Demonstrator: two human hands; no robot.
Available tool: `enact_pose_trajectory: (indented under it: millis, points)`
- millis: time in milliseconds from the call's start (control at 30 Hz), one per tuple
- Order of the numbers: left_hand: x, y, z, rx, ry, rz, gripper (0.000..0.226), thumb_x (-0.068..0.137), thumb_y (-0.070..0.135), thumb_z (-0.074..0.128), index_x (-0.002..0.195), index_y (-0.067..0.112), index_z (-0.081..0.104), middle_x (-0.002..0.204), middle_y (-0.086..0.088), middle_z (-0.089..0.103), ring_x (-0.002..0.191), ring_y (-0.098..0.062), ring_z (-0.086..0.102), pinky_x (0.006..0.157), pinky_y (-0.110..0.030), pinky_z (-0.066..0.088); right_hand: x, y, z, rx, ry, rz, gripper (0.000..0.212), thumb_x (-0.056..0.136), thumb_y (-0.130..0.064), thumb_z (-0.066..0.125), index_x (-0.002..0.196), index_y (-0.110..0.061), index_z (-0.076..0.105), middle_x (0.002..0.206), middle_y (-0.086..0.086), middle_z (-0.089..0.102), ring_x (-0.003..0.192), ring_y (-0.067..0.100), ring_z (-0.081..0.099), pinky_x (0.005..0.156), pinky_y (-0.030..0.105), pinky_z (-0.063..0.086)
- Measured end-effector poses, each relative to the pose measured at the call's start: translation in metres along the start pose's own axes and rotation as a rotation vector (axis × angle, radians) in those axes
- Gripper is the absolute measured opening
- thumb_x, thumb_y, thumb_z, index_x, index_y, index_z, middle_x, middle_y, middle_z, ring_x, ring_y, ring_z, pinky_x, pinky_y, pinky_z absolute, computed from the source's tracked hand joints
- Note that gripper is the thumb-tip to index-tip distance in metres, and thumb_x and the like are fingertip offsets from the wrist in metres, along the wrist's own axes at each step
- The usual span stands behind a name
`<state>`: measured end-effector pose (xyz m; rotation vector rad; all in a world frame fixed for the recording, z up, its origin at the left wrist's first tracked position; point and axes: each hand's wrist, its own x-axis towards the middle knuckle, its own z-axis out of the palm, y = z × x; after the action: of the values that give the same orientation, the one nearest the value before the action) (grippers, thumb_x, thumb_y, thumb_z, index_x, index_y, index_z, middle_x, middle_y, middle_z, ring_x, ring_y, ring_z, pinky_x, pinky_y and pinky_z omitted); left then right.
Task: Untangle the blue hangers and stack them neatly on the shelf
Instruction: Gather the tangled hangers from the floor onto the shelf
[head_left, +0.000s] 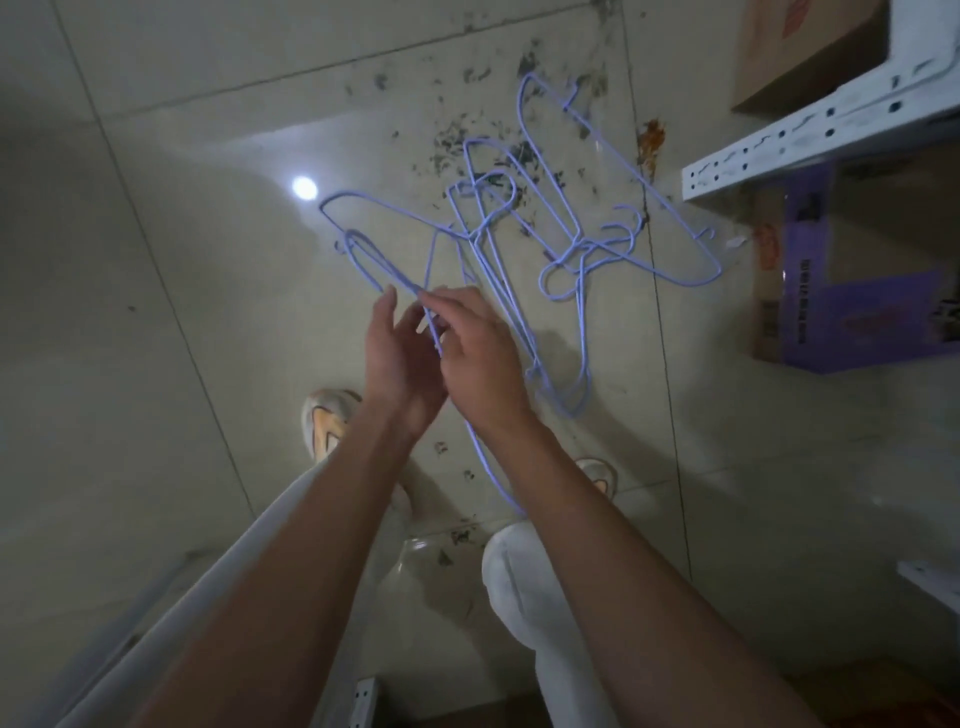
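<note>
A wire of the tangled blue hangers (524, 244) is pinched by the right hand (475, 358), the left hand (400, 364) held open beside it, while the tangle is spread beyond both hands toward the shelf (810, 140).

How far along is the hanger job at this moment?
Early stage. Nothing looks stacked: the visible shelf rail carries no hangers. In hand: the right hand pinches a wire of the blue hangers, with the left hand beside it. Left: the tangle over the floor needs separating and stacking.
</note>
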<state>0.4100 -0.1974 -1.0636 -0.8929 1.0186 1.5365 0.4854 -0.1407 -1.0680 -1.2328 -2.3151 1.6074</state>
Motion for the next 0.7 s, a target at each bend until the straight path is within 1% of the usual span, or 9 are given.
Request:
enact_pose_trajectory:
  millis: [100, 167, 233, 267, 333, 433, 533, 600, 700]
  points:
    - [0.004, 0.014, 0.001, 0.192, -0.137, -0.054, 0.046, 0.099, 0.055, 0.045, 0.111, 0.012, 0.058, 0.100, -0.014, 0.068, 0.088, -0.027, 0.064, 0.081, -0.039, 0.049, 0.009, 0.023, 0.005, -0.136, 0.316, -0.023, 0.036, 0.084, -0.006, 0.051, 0.108, -0.021, 0.074, 0.110, -0.004, 0.069, 0.097, 0.017, 0.068, 0.080, 0.031, 0.051]
    - [0.002, 0.018, 0.007, 0.392, -0.084, -0.025, 0.044, 0.101, 0.052, 0.043, 0.106, 0.011, 0.060, 0.111, -0.015, 0.074, 0.096, -0.026, 0.068, 0.081, -0.036, 0.054, 0.028, 0.052, 0.014, -0.086, 0.574, 0.214, 0.027, 0.088, -0.001, 0.055, 0.106, -0.011, 0.073, 0.110, 0.007, 0.071, 0.099, 0.025, 0.067, 0.084, 0.034, 0.047]
    - [-0.002, 0.020, 0.007, 0.446, 0.005, 0.061, 0.038, 0.103, 0.048, 0.043, 0.089, 0.016, 0.060, 0.102, -0.010, 0.076, 0.088, -0.021, 0.070, 0.068, -0.029, 0.054, 0.052, 0.091, 0.013, -0.010, 0.680, 0.576, 0.027, 0.094, -0.002, 0.053, 0.115, -0.002, 0.069, 0.118, 0.017, 0.069, 0.110, 0.031, 0.065, 0.088, 0.031, 0.041]
    - [-0.004, 0.023, 0.005, 0.401, 0.032, 0.101, 0.035, 0.103, 0.046, 0.044, 0.085, 0.018, 0.057, 0.088, -0.006, 0.074, 0.076, -0.019, 0.069, 0.060, -0.026, 0.051, 0.062, 0.110, 0.012, -0.035, 0.631, 0.709, 0.028, 0.096, -0.006, 0.051, 0.119, -0.002, 0.066, 0.122, 0.018, 0.068, 0.115, 0.032, 0.064, 0.089, 0.031, 0.039]
    - [-0.008, 0.032, -0.003, 0.325, 0.041, 0.171, 0.029, 0.102, 0.041, 0.046, 0.085, 0.019, 0.055, 0.066, 0.002, 0.060, 0.056, -0.015, 0.058, 0.051, -0.024, 0.041, 0.078, 0.138, 0.017, -0.174, 0.412, 0.712, 0.029, 0.097, -0.012, 0.051, 0.122, -0.005, 0.064, 0.125, 0.017, 0.067, 0.118, 0.033, 0.062, 0.092, 0.036, 0.041]
    - [-0.013, 0.042, -0.012, 0.356, 0.019, 0.252, 0.023, 0.098, 0.036, 0.047, 0.090, 0.019, 0.059, 0.064, 0.003, 0.056, 0.052, -0.013, 0.046, 0.048, -0.024, 0.033, 0.097, 0.147, 0.041, -0.335, 0.156, 0.474, 0.029, 0.093, -0.020, 0.055, 0.120, -0.011, 0.061, 0.120, 0.012, 0.067, 0.114, 0.032, 0.063, 0.087, 0.039, 0.048]
    - [-0.011, 0.047, -0.018, 0.375, 0.017, 0.305, 0.023, 0.100, 0.033, 0.044, 0.098, 0.017, 0.061, 0.070, 0.002, 0.061, 0.055, -0.012, 0.046, 0.049, -0.023, 0.033, 0.108, 0.151, 0.071, -0.555, -0.034, 0.351, 0.039, 0.093, -0.024, 0.058, 0.128, -0.009, 0.051, 0.130, 0.014, 0.057, 0.123, 0.033, 0.056, 0.092, 0.043, 0.049]
    - [-0.006, 0.050, -0.022, 0.373, 0.021, 0.297, 0.025, 0.101, 0.033, 0.043, 0.105, 0.015, 0.060, 0.074, 0.000, 0.063, 0.057, -0.012, 0.048, 0.052, -0.025, 0.034, 0.113, 0.156, 0.084, -0.697, -0.053, 0.336, 0.042, 0.094, -0.025, 0.060, 0.131, -0.009, 0.048, 0.132, 0.013, 0.056, 0.124, 0.033, 0.057, 0.090, 0.044, 0.051]
    - [-0.004, 0.052, -0.030, 0.340, 0.032, 0.255, 0.025, 0.101, 0.032, 0.043, 0.110, 0.013, 0.057, 0.076, -0.002, 0.064, 0.059, -0.014, 0.048, 0.054, -0.026, 0.034, 0.119, 0.157, 0.091, -0.809, 0.039, 0.359, 0.035, 0.095, -0.023, 0.060, 0.126, -0.010, 0.051, 0.120, 0.011, 0.067, 0.109, 0.034, 0.068, 0.081, 0.042, 0.053]
